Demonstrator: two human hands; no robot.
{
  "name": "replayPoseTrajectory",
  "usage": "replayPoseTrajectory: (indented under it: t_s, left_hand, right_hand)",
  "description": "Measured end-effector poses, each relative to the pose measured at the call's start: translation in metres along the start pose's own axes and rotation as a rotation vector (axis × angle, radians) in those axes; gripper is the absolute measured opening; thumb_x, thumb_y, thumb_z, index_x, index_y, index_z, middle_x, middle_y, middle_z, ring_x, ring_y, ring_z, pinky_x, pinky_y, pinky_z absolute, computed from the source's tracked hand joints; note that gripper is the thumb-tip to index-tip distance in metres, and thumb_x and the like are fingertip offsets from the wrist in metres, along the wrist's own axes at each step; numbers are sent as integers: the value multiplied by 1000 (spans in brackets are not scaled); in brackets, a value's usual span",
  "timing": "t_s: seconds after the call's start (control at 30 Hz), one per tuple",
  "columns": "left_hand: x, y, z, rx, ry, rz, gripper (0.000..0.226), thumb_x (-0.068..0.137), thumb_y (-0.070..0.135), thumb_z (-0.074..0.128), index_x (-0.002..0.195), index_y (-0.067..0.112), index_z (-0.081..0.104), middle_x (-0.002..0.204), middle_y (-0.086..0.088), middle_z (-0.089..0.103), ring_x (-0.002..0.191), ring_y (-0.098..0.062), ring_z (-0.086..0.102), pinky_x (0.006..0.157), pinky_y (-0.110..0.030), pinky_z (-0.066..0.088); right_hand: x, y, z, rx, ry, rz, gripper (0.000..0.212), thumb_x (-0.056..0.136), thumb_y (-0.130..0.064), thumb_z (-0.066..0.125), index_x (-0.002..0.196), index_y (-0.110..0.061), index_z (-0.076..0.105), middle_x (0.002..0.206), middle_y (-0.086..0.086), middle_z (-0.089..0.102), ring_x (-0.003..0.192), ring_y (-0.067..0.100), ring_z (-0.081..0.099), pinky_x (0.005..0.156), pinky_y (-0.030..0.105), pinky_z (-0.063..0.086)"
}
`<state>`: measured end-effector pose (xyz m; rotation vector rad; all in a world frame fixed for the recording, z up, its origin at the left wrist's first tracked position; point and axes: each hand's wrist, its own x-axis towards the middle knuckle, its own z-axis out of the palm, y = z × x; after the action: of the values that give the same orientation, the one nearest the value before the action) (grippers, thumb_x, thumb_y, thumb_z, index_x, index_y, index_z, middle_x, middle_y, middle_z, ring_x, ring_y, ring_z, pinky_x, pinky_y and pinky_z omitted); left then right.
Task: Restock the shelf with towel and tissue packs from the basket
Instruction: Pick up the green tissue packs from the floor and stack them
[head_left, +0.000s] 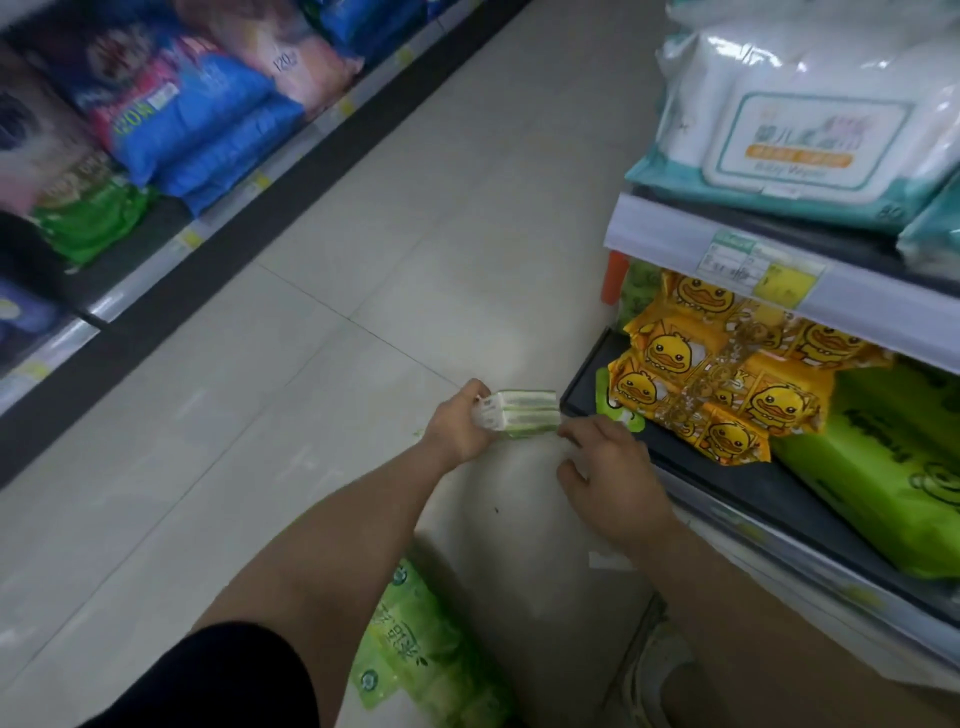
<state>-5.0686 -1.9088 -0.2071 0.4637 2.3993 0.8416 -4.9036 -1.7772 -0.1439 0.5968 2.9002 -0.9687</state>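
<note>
Head view, duck packs (727, 374) on shelf (584, 387), left hand (460, 427) holding tissues (525, 413)

**Both hands meeting in front, left one holding**

The left hand (457, 423) is gripping a small tissue pack (524, 413) by its near end, thumb on top and fingers curling underneath, with the back of the hand facing up. Its bare forearm (322, 551) is reaching forward from a black sleeve (218, 680).

The right hand (610, 480) is hovering palm down, just to the right of the left hand and slightly nearer the body. Its fingers (571, 432) are stretching toward the far end of the pack, and the thumb (569, 474) is angling inward. Whether they are pinching anything cannot be told. The right forearm (753, 597) is coming in bare from the lower right.
</note>
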Motion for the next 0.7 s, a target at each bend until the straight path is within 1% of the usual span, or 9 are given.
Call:
replayPoseTrajectory:
  t_s: [0.1,0.17,0.2,0.3,0.37,0.47,0.53,0.6,0.7]
  left_hand:
    - [-10,18,-25,-293,-74,-107,43,71,3,81,97,16,50,96,-8,57,71,-21,54,53,-22,47]
    - [-19,34,-42,-347,-127,-133,43,71,6,82,95,15,47,89,-9,58,60,-22,54,43,-17,41]
    - [-24,42,-51,-336,-144,-126,44,71,10,83,96,15,48,86,-8,60,59,-22,55,41,-16,38]
    - [-39,68,-75,-276,-179,-62,47,67,22,85,101,16,53,87,-4,68,65,-18,57,50,-23,33]
    - [-49,86,-89,-249,-202,0,43,68,20,84,98,17,53,80,-1,67,65,-15,55,52,-24,33]
    - [-66,114,-107,-227,-228,114,36,69,12,83,87,20,53,67,4,60,63,-8,52,53,-18,36]
    - [-76,130,-118,-206,-225,167,35,68,9,83,85,21,55,68,3,57,67,-9,53,62,-21,37]
    - [-82,144,-128,-205,-227,217,35,66,8,84,84,22,58,69,2,56,71,-11,53,66,-24,38]
    - [-94,165,-145,-176,-235,281,37,68,15,84,96,23,62,81,0,58,78,-13,55,66,-23,39]
  right_hand:
    - [2,-12,-19,-7,26,-65,32,85,-15,58,117,-14,59,114,7,55,109,28,50,90,40,41]
    - [1,-17,-30,-16,53,-92,34,83,-13,60,117,-13,60,110,9,57,105,30,52,87,43,44]
    - [0,-20,-37,-42,67,-103,35,83,-14,60,118,-13,59,111,9,57,105,29,52,88,43,44]
    - [-4,-29,-59,-156,91,-134,39,85,-18,58,124,-15,54,117,5,54,111,27,48,91,39,40]
    - [-7,-36,-76,-220,93,-161,42,86,-20,56,127,-18,50,120,4,51,113,26,46,93,39,38]
    - [-12,-50,-105,-279,87,-191,50,86,-23,56,133,-20,42,126,4,48,118,25,43,96,38,37]
    - [-15,-60,-124,-327,102,-205,55,85,-27,59,136,-20,39,127,4,45,119,25,42,97,38,37]
    - [-18,-69,-141,-360,131,-216,60,83,-32,61,136,-20,36,128,5,44,119,25,41,97,38,38]
    - [-27,-80,-159,-330,188,-211,67,83,-41,61,140,-25,31,131,4,42,121,26,40,96,38,37]
